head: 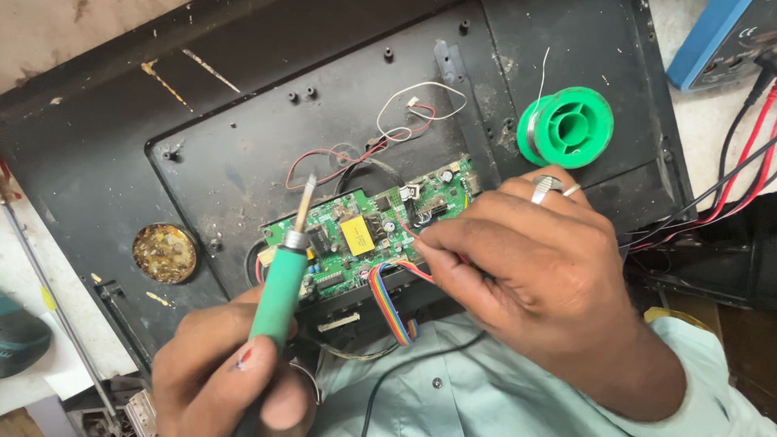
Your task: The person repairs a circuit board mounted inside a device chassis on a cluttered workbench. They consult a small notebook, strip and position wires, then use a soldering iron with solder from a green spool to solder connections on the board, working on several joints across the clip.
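1. Lower left of frame: left hand wrapped tight round the green soldering iron, fingers pressed together on the handle, tip pointing up toward upper centre and hanging clear of the work.
2. Centre: green circuit board sits on the black back panel of a flat appliance, yellow block component mid-board.
3. Right of centre: right hand, ring on one finger, thumb & forefinger pinching a thin red wire just at the board's right end. Rainbow ribbon cable runs down from below it.
4. Upper right: green solder spool on the panel, loose strand sticking up. Well apart from both hands.
5. Left edge: round tin of amber flux, near the iron hand.
6. To do it well, I'd say: keep the wire end dead steady on its pad w/ the pinch, bring the tip in low, short touch only, so nearby parts & ribbon insulation don't scorch.
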Available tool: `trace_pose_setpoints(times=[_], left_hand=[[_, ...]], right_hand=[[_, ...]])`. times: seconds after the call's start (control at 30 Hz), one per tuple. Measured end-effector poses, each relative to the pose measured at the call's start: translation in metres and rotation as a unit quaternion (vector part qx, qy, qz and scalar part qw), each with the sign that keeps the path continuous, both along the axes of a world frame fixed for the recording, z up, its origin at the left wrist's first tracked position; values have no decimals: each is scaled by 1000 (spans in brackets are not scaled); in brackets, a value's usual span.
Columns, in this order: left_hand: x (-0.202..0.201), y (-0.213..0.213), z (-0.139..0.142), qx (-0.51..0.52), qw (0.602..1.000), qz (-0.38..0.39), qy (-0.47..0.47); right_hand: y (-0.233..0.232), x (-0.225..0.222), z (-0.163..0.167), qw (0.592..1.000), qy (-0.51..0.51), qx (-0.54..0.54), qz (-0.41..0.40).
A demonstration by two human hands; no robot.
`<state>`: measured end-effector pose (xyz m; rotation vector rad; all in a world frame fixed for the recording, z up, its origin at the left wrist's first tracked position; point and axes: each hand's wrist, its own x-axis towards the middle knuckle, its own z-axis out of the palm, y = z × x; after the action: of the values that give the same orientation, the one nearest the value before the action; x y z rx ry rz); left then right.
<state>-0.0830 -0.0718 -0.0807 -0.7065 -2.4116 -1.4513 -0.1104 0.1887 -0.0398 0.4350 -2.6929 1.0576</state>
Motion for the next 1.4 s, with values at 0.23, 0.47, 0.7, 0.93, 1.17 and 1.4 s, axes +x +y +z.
trace_pose_setpoints(times=[0.23,0.47,0.7,0.93,1.17,1.4], left_hand=[[-10,33,22,92,989,82,-82],[-27,13,40,28,989,18,-145],[-47,19,70,58,966,41,-248],[-55,14,85,-11,984,-5,-180],[-52,16,101,12,984,-8,-176],[-52,2,119,-87,983,-88,-136]], right_hand=[[-5,-2,-2,999,-49,12,-18],[-6,-7,-2,998,-60,17,-19],[-6,-9,3,999,-29,23,3],[-7,-9,1,1000,-13,9,5],[-11,-1,3,999,11,54,0],[-17,2,9,997,18,79,0]])
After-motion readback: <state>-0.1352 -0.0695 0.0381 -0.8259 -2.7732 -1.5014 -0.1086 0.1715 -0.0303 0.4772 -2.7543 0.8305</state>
